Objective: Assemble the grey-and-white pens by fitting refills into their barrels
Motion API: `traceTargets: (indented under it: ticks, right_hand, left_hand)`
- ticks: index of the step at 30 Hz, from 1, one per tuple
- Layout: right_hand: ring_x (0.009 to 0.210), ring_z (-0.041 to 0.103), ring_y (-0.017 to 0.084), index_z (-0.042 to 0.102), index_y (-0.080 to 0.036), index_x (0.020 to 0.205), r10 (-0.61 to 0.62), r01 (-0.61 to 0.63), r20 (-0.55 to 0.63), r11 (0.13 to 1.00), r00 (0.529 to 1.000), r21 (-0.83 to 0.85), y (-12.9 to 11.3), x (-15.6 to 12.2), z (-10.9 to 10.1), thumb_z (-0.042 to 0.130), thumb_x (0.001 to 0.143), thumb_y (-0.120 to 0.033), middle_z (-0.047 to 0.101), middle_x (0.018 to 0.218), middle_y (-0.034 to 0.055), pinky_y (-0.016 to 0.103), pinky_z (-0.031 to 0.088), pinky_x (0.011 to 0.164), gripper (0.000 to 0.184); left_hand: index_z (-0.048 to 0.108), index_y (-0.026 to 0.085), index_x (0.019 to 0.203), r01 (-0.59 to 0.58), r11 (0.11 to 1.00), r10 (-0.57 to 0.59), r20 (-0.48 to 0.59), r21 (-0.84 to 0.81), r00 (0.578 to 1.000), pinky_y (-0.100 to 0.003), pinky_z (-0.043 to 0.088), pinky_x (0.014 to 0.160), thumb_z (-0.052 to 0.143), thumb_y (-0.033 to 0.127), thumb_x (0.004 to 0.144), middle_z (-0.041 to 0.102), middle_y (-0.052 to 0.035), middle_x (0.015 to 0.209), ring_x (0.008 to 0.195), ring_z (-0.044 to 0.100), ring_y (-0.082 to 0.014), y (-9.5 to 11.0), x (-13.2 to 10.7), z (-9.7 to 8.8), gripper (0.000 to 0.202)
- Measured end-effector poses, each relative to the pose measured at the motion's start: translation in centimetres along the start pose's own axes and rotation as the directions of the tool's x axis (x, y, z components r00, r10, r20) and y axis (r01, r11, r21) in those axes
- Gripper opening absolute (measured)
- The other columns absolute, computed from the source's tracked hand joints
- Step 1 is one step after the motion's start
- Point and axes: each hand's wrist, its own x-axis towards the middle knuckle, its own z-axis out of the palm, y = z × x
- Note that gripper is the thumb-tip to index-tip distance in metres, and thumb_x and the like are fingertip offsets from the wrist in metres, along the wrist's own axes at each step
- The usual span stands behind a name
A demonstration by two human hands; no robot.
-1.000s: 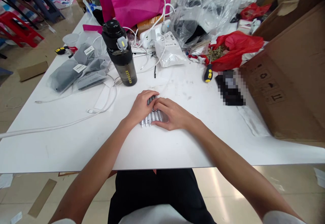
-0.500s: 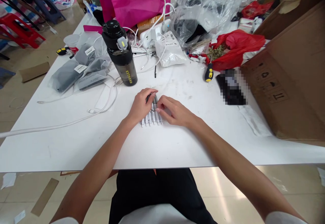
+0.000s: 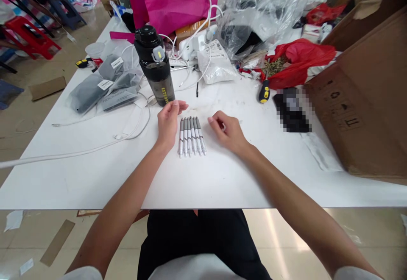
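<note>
White pens (image 3: 192, 135) beside left hand (image 3: 167, 125)

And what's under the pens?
The pens lie on the white tabletop, which shows all around them. Right beneath them it's covered, so I can't see that part.

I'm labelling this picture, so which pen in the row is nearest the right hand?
The rightmost pen: no pen lies between it and the right hand; the others sit farther left.

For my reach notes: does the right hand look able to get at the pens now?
Probably yes: the right hand is just beside the pens, with nothing visible blocking the way.
</note>
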Motion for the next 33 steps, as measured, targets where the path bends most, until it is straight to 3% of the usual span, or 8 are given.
traceTargets:
  ticks: [2, 4, 7, 10, 14, 24, 33]
  right_hand:
    - [0.061, 0.036, 0.015, 0.045, -0.024, 0.075, 0.125, -0.099, -0.155, 0.981, 0.98, 0.164, 0.3, 0.5, -0.3, 0.058, 0.108, -0.066, 0.041, 0.066, -0.0024, 0.033, 0.029, 0.059, 0.054]
    - [0.057, 0.03, 0.013, 0.035, -0.025, 0.069, 0.269, -0.169, -0.238, 0.914, 0.933, 0.37, 0.5, 1.1, -0.7, 0.067, 0.099, -0.075, 0.035, 0.064, -0.0034, 0.033, 0.024, 0.054, 0.066]
    - [0.053, 0.016, 0.011, 0.024, -0.026, 0.068, 0.448, -0.229, -0.229, 0.755, 0.864, 0.614, 1.0, 1.9, -1.4, 0.081, 0.084, -0.078, 0.021, 0.06, -0.0072, 0.031, 0.014, 0.049, 0.079]
    - [0.052, 0.01, 0.009, 0.02, -0.026, 0.07, 0.527, -0.237, -0.201, 0.647, 0.826, 0.725, 1.3, 2.2, -1.8, 0.09, 0.076, -0.071, 0.014, 0.059, -0.0097, 0.031, 0.01, 0.048, 0.084]
    - [0.051, 0.009, 0.009, 0.019, -0.026, 0.072, 0.564, -0.242, -0.187, 0.6, 0.805, 0.763, 1.5, 2.2, -1.9, 0.092, 0.074, -0.064, 0.014, 0.058, -0.0106, 0.031, 0.011, 0.046, 0.082]
    - [0.05, 0.011, 0.008, 0.018, -0.026, 0.072, 0.557, -0.241, -0.189, 0.606, 0.808, 0.758, 1.4, 2.2, -1.8, 0.092, 0.077, -0.061, 0.014, 0.059, -0.0105, 0.03, 0.012, 0.044, 0.082]
    - [0.051, 0.011, 0.008, 0.021, -0.026, 0.07, 0.56, -0.242, -0.189, 0.604, 0.807, 0.759, 1.5, 2.2, -1.7, 0.093, 0.074, -0.059, 0.016, 0.058, -0.0106, 0.03, 0.011, 0.046, 0.079]
  left_hand:
    - [0.074, 0.019, 0.089, 0.104, 0.978, -0.114, -0.049, -0.179, 0.992, -0.027, 0.055, 0.082, 0.072, 0.06, 0.101, 0.076, -0.0063, 0.091, 0.085, 0.072, -0.0155, 0.3, 0.5, -0.2, 0.043]
    - [0.07, 0.019, 0.082, 0.194, 0.931, -0.218, -0.045, -0.31, 0.975, -0.025, 0.051, 0.068, 0.078, 0.06, 0.097, 0.069, -0.0027, 0.079, 0.068, 0.064, -0.0115, 0.7, 0.9, -0.4, 0.044]
    - [0.064, 0.019, 0.074, 0.274, 0.868, -0.306, -0.01, -0.415, 0.952, -0.024, 0.044, 0.055, 0.083, 0.056, 0.094, 0.059, 0.0016, 0.068, 0.055, 0.052, -0.008, 1.1, 1.0, -0.4, 0.047]
    - [0.06, 0.018, 0.071, 0.309, 0.837, -0.335, 0.024, -0.452, 0.942, -0.023, 0.038, 0.047, 0.084, 0.053, 0.095, 0.051, 0.0039, 0.062, 0.049, 0.044, -0.0062, 1.5, 0.9, -0.3, 0.047]
    - [0.059, 0.018, 0.071, 0.319, 0.831, -0.34, 0.037, -0.456, 0.94, -0.023, 0.034, 0.044, 0.083, 0.05, 0.096, 0.047, 0.005, 0.06, 0.047, 0.041, -0.0055, 1.8, 0.7, -0.2, 0.046]
    - [0.055, 0.019, 0.069, 0.33, 0.847, -0.352, 0.026, -0.417, 0.936, -0.023, 0.035, 0.045, 0.082, 0.053, 0.096, 0.046, 0.0052, 0.059, 0.047, 0.041, -0.0058, 2.4, 0.6, 0.0, 0.051]
    - [0.058, 0.017, 0.068, 0.314, 0.834, -0.328, 0.051, -0.454, 0.943, -0.021, 0.035, 0.045, 0.083, 0.048, 0.096, 0.046, 0.0042, 0.062, 0.049, 0.042, -0.0052, 1.8, 0.7, -0.2, 0.048]
